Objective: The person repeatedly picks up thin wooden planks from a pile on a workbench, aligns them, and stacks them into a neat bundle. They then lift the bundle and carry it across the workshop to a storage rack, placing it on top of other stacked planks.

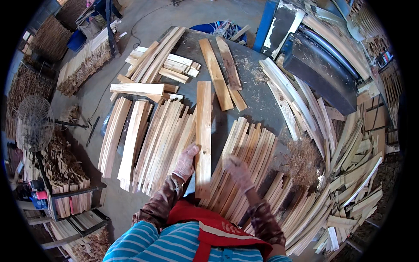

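Note:
Upright in front of me is a long, pale wooden board (204, 113) with a few small knots. My left hand (185, 163), in a light glove, is closed around its left edge below the middle. To the right of the board is my right hand (238, 171), gloved too and blurred by motion; its fingers cannot be made out. It hovers over or touches a row of narrow wooden slats (251, 142), and I cannot tell which. On the left, beside my left hand, more slats (159, 139) lie side by side.
A dark worktable (262, 105) bears two loose boards (216, 74) and crossed slats (163, 52) at its far side. Sawdust (304, 161) is heaped to the right, near a jumble of offcuts (353, 192). A dark machine (321, 70) stands far right, a fan (35, 122) left.

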